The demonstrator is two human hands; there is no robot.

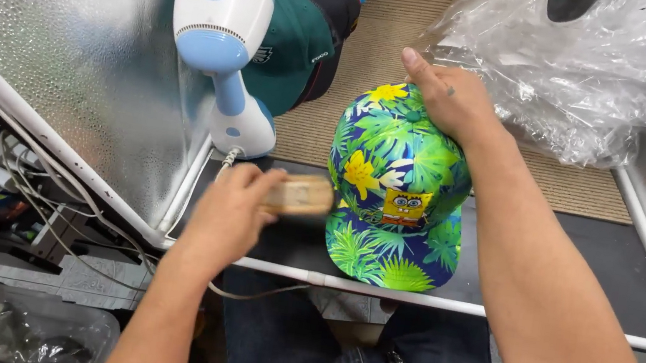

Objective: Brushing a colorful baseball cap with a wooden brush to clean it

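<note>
While the right hand (446, 98) presses down on the floral cap (396, 190) to pin it on the bench (581, 260), the left hand (233, 209) grips a blurry wooden brush (301, 195) beside its crown. Steamer (222, 58) stands just behind, handy.

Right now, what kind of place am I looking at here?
Probably a small photo tent for shooting caps: reflective silver walls on a white tube frame, a handheld steamer, stacked caps, and a floral cap steadied by the right hand.
</note>
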